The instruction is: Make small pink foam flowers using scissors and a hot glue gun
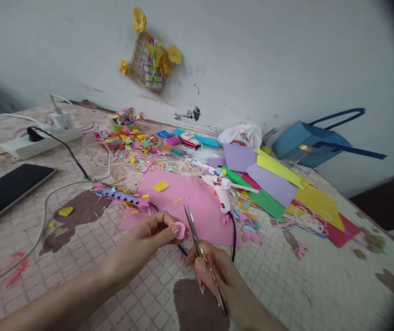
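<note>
My left hand (159, 232) pinches a small pink foam piece (181, 230) between thumb and fingertips. To its right, my right hand (214, 271) is closed around a pair of scissors (202, 255), whose slim blades point up and away, slightly parted and apart from the foam piece. Beneath and beyond both hands lies a large pink foam sheet (190, 193) with a yellow scrap (161, 185) on it. A white glue gun (222, 192) rests at the sheet's right side, its black cord running toward me. Left of the sheet is a purple strip with dark dots (121, 195).
A phone (9, 193) and a white power strip (42, 142) with cables occupy the left. Colourful foam scraps (128, 140) are heaped at the back. Coloured sheets (272, 184), white string (303, 220) and a blue bag (312, 142) stand right. A decorated frame (152, 64) hangs on the wall.
</note>
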`<action>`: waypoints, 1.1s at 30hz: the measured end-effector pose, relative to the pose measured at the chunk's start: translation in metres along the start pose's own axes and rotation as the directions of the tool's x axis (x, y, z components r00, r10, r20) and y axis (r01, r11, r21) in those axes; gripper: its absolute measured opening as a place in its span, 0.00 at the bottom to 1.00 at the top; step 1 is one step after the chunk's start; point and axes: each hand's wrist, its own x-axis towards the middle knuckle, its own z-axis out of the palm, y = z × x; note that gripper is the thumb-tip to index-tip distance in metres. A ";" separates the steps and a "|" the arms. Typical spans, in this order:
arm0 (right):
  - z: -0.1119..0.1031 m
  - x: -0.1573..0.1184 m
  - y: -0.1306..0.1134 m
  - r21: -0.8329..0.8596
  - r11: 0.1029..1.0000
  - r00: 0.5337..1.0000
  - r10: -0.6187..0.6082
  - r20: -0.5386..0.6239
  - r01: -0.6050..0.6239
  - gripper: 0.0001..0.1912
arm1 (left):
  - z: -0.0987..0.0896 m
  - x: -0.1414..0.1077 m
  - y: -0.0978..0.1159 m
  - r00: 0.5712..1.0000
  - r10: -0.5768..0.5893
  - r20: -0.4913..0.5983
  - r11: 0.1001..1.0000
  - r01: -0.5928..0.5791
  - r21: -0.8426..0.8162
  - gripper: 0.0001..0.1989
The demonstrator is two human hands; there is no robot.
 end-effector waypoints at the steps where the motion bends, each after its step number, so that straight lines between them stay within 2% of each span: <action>1: 0.001 0.000 0.001 -0.018 1.000 1.000 0.003 0.004 -0.003 0.20 | 0.000 0.000 0.000 1.000 0.007 0.005 1.000 -0.007 -0.025 0.08; 6: 0.003 0.001 0.008 -0.114 0.992 0.999 0.047 0.004 -0.046 0.28 | 0.001 0.000 -0.001 1.000 0.011 0.003 0.992 -0.011 -0.127 0.08; 10: 0.005 0.003 0.014 -0.101 0.993 0.998 0.059 -0.025 -0.061 0.29 | 0.000 0.001 -0.002 1.000 -0.003 0.001 0.988 0.004 -0.156 0.08; 20: 0.006 0.004 0.018 -0.157 0.986 0.998 0.055 -0.021 -0.057 0.26 | 0.003 0.000 -0.006 0.999 0.000 -0.037 0.968 -0.010 -0.251 0.08; 25: 0.009 0.004 0.019 -0.178 0.983 0.998 0.041 -0.046 -0.048 0.27 | 0.005 -0.002 -0.005 0.999 -0.011 -0.048 0.964 -0.002 -0.268 0.08; 33: 0.009 0.006 0.019 -0.152 0.987 0.998 0.044 -0.038 -0.050 0.27 | 0.005 -0.002 -0.006 0.999 -0.003 -0.053 0.953 -0.014 -0.302 0.07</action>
